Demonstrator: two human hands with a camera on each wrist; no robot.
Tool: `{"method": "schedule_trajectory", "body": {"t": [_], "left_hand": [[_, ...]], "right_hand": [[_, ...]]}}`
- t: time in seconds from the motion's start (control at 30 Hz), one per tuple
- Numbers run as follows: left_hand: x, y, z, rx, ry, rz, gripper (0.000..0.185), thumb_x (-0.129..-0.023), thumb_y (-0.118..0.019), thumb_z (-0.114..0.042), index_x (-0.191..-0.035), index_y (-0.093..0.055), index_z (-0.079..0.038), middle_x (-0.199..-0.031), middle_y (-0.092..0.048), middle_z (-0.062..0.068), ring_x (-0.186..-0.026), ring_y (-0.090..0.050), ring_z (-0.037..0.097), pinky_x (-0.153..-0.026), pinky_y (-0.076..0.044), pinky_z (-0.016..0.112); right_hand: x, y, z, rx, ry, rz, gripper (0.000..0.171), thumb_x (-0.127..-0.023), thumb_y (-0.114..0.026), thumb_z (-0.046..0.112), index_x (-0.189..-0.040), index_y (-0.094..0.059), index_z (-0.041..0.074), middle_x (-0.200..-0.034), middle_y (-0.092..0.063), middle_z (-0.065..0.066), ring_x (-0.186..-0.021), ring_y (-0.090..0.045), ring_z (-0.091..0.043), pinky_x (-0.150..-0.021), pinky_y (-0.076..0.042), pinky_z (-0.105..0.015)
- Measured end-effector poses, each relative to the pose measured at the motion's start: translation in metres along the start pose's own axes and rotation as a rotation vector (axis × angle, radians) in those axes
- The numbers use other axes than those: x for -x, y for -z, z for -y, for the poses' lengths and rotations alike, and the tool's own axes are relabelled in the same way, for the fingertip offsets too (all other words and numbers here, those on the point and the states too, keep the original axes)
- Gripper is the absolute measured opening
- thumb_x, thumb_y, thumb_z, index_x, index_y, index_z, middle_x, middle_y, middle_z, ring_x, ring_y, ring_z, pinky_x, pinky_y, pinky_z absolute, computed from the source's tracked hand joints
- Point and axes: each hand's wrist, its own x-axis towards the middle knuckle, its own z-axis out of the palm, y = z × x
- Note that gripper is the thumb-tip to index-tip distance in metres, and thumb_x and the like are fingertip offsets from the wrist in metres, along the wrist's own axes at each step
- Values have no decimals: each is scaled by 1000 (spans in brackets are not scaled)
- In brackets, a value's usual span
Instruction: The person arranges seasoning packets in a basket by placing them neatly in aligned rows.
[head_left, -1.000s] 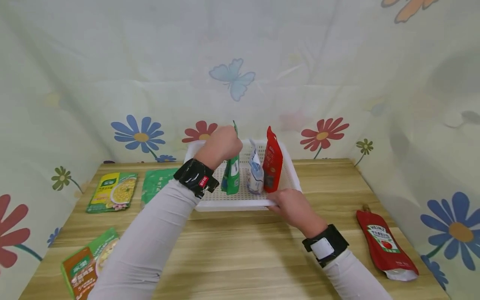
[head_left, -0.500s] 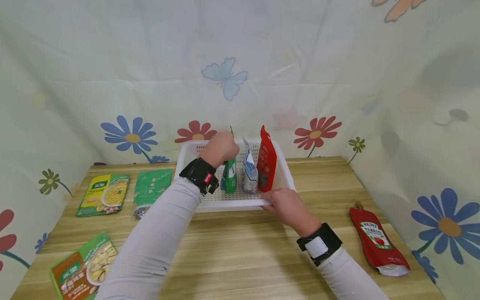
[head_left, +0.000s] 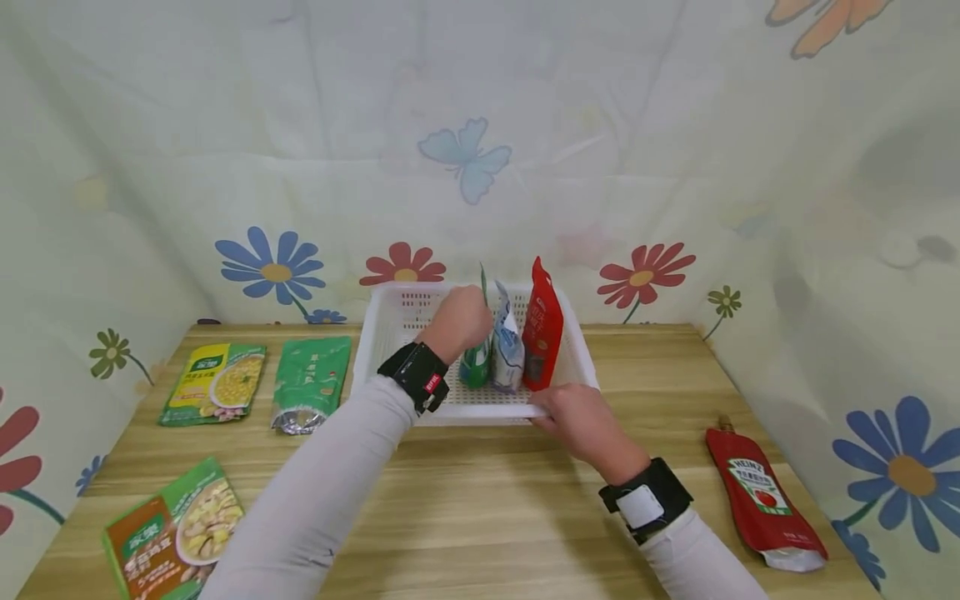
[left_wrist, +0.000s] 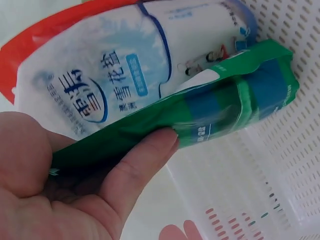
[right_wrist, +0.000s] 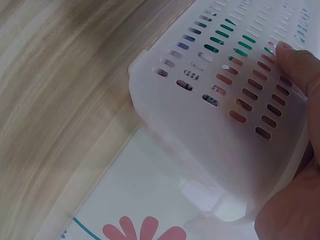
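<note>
In the head view, my left hand (head_left: 461,321) is inside a white perforated plastic basket (head_left: 420,417), pinching the upper part of a green pouch (head_left: 475,365) that stands on edge. The left wrist view shows my thumb along the face of this green pouch (left_wrist: 220,117), which lies close against a white-and-blue salt bag (left_wrist: 120,75). Behind that bag, a red pouch (head_left: 542,333) stands upright at the basket's right. My right hand (head_left: 585,423) grips the front rim near the right corner; its thumb lies on the slotted basket wall (right_wrist: 200,145) in the right wrist view.
Left on the wooden table (head_left: 465,517) lie a yellow-green soup packet (head_left: 213,383), a green pouch with a silver bottom (head_left: 311,379) and a brown-green food packet (head_left: 172,529). A red Heinz ketchup pouch (head_left: 765,492) lies at the right. Floral cloth (head_left: 465,208) rises behind the basket.
My left hand has moved right and lower with the green pouch, bringing it up beside the salt bag. My right hand has stayed on the basket rim.
</note>
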Motion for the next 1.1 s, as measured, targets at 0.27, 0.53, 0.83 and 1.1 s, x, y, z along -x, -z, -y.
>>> {"method": "schedule_trajectory", "body": {"t": [0.27, 0.53, 0.83, 1.1], "left_hand": [[14, -6, -2, 141, 73, 4, 23, -103, -48, -14, -85, -59, -4, -72, -50, 6, -58, -55, 19, -47, -40, 27], [21, -11, -4, 145, 68, -6, 27, -105, -45, -17, -87, -60, -3, -68, -49, 4, -52, -54, 16, -44, -41, 25], [24, -9, -5, 143, 71, 15, 25, -106, -46, -19, -96, -63, -2, -82, -64, 9, -64, -65, 19, -49, -48, 26], [25, -9, -7, 137, 84, 33, 25, -106, -47, -20, -98, -63, -2, -87, -69, 10, -65, -68, 18, -48, -50, 26]], "right_hand": [[0, 0, 2, 26, 15, -20, 12, -84, -85, 19, -94, -80, 13, -73, -69, 4, -64, -54, -10, -63, -46, -26], [1, 0, 2, 32, 3, -8, 13, -84, -85, 19, -95, -80, 14, -74, -70, 4, -65, -54, -10, -63, -46, -26], [1, -2, 1, 6, -17, -14, 14, -83, -86, 20, -95, -80, 14, -75, -71, 4, -65, -54, -9, -63, -47, -25], [1, -5, -1, 2, -18, -20, 13, -84, -85, 20, -95, -80, 15, -75, -71, 5, -66, -55, -9, -64, -47, -25]]}}
